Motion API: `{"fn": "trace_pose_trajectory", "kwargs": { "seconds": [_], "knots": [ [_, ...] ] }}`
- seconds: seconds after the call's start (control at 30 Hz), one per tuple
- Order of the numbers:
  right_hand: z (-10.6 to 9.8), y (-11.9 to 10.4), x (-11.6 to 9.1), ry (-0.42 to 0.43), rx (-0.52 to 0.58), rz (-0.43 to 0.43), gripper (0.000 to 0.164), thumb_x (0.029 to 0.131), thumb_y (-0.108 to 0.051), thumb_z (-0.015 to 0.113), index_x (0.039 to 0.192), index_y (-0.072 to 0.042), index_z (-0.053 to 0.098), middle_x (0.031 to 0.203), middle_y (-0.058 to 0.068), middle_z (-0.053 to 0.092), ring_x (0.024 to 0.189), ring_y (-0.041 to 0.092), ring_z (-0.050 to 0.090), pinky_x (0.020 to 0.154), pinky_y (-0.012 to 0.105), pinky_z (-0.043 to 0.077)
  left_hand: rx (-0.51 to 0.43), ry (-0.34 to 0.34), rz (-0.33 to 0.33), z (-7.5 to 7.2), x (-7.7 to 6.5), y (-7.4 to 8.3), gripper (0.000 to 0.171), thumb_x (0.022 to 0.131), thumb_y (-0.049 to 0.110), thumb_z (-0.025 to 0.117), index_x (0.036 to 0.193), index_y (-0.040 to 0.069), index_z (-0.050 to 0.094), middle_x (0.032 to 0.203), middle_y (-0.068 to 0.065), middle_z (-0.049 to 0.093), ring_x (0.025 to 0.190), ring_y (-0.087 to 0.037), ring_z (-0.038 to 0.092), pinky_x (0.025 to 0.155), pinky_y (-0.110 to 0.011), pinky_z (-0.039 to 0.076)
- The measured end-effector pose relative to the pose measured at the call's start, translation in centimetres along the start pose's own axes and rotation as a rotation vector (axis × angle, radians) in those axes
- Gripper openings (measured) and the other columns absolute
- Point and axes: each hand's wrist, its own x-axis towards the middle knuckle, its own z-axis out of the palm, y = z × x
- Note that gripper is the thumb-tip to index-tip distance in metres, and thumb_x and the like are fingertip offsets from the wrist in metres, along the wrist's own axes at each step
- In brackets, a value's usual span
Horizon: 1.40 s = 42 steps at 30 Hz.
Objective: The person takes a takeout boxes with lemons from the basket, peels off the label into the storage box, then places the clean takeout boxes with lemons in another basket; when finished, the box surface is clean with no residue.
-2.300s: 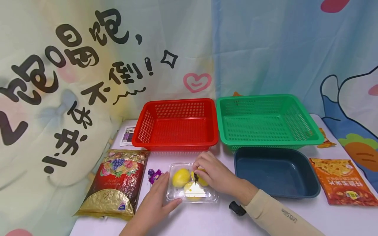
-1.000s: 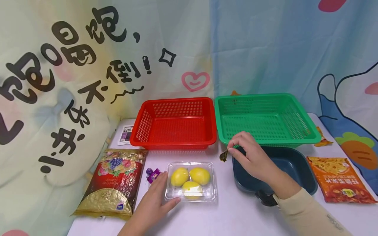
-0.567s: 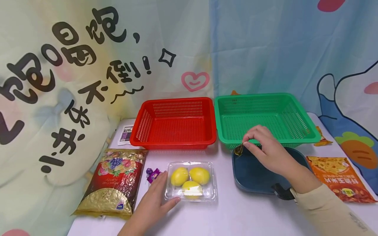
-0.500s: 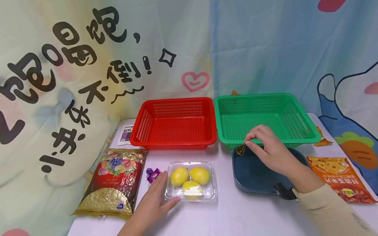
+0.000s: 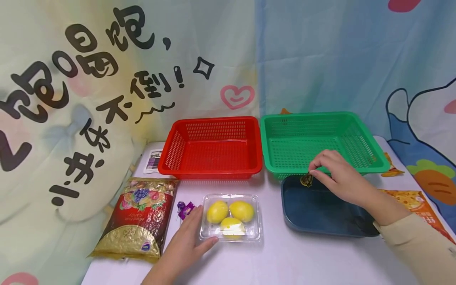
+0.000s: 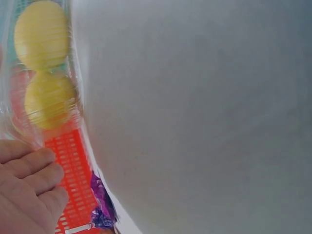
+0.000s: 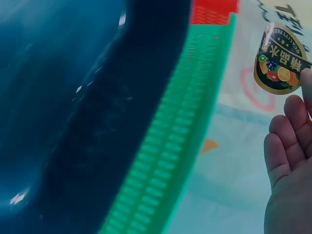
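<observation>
A black and gold oval sticker [image 5: 306, 180] with printed fruit is pinched between the thumb and finger of my right hand [image 5: 340, 178]. That hand is held over the back of the dark blue basin [image 5: 317, 213]. In the right wrist view the sticker [image 7: 279, 61] shows its printed face. My left hand [image 5: 183, 243], fingers extended, lies along the left side of a clear plastic box [image 5: 259, 225], its thumb near the front edge. Inside the box are three yellow lemons [image 5: 217, 212]. Two lemons [image 6: 43, 36] also appear in the left wrist view.
Behind stand a red basket [image 5: 213, 174] and a green basket [image 5: 324, 171]. A candy bag [image 5: 137, 221] lies left, and purple-wrapped candy [image 5: 186, 211] lies beside the left hand. An orange snack bag [image 5: 417, 202] is at right, partly behind the right forearm. A white-purple packet [image 5: 153, 161] sits back left.
My right hand has gone from the box's lid to the right with the sticker, and is now over the blue basin. My left hand has stayed by the box.
</observation>
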Motion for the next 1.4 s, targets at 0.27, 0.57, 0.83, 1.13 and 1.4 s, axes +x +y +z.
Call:
{"fn": "trace_pose_trajectory", "kwargs": {
  "seconds": [0.27, 0.57, 0.83, 1.13, 1.4],
  "knots": [
    [0.7, 0.9, 0.4, -0.111, -0.043, -0.062, 0.024, 0.093, -0.004, 0.075, 0.098, -0.025, 0.065, 0.101, -0.016, 0.057, 0.096, 0.005, 0.047, 0.081, 0.028, 0.044, 0.006, 0.003, -0.006, 0.0, 0.0, -0.2, 0.102, 0.089, 0.063, 0.074, 0.166, 0.013, 0.03, 0.171, -0.011, 0.034, 0.158, -0.035, 0.033, 0.127, -0.057, 0.032],
    [1.8, 2.0, -0.1, -0.201, -0.058, -0.132, 0.02, 0.096, -0.01, 0.074, 0.097, -0.027, 0.064, 0.098, -0.022, 0.054, 0.094, -0.001, 0.046, 0.076, 0.025, 0.047, 0.008, -0.01, -0.005, 0.1, 0.2, -0.3, 0.103, 0.088, 0.068, 0.071, 0.166, 0.015, 0.029, 0.171, -0.012, 0.034, 0.158, -0.035, 0.033, 0.126, -0.059, 0.033],
    [2.5, 1.9, -0.2, -0.215, -0.024, -0.275, 0.031, 0.088, -0.002, 0.08, 0.096, -0.026, 0.063, 0.098, -0.021, 0.055, 0.092, -0.003, 0.047, 0.075, 0.019, 0.045, 0.009, -0.014, -0.022, 0.1, 0.3, -0.4, 0.103, 0.088, 0.065, 0.073, 0.166, 0.016, 0.029, 0.171, -0.013, 0.033, 0.158, -0.036, 0.033, 0.125, -0.06, 0.034],
    [3.7, 2.3, -0.7, -0.277, -0.012, -0.324, 0.027, 0.091, -0.004, 0.078, 0.095, -0.024, 0.06, 0.096, -0.019, 0.052, 0.091, -0.004, 0.043, 0.073, 0.017, 0.042, 0.017, 0.004, 0.004, 0.5, 0.2, -0.4, 0.103, 0.088, 0.067, 0.072, 0.166, 0.013, 0.03, 0.17, -0.014, 0.035, 0.157, -0.036, 0.035, 0.126, -0.057, 0.034],
    [4.8, 3.0, -0.6, -0.38, 0.002, -0.284, 0.023, 0.097, -0.007, 0.073, 0.093, -0.024, 0.058, 0.091, -0.017, 0.048, 0.085, -0.004, 0.041, 0.068, 0.018, 0.04, 0.029, 0.005, -0.011, 0.3, 0.2, -0.3, 0.103, 0.088, 0.066, 0.073, 0.166, 0.013, 0.03, 0.17, -0.014, 0.035, 0.157, -0.036, 0.035, 0.125, -0.058, 0.034]
  ]
}}
